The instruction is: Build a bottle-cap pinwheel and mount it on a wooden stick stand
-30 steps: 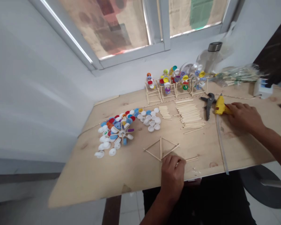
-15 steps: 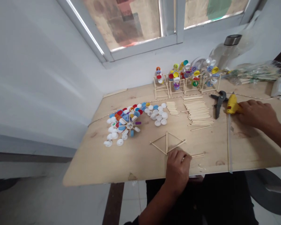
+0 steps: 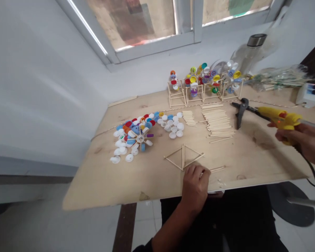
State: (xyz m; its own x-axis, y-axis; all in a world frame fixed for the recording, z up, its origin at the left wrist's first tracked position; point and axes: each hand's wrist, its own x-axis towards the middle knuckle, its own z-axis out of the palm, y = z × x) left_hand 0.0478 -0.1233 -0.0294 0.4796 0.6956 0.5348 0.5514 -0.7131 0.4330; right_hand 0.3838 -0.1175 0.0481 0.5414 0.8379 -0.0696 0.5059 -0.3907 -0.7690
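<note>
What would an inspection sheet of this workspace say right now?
Surface: plywood board, pale wood with knots and stains.
Job's things: stick frame, a triangle lying flat near the front edge; yellow glue gun held above the board, nozzle pointing left.
Clutter: bottle caps, stick pile, black cutters, cap-and-stick models along the back.
Grippers: left hand curled at the frame's near corner, grip hidden; right hand closed on the glue gun.
Cables: black cord hangs from the gun.
Surroundings: window, bottle.
</note>
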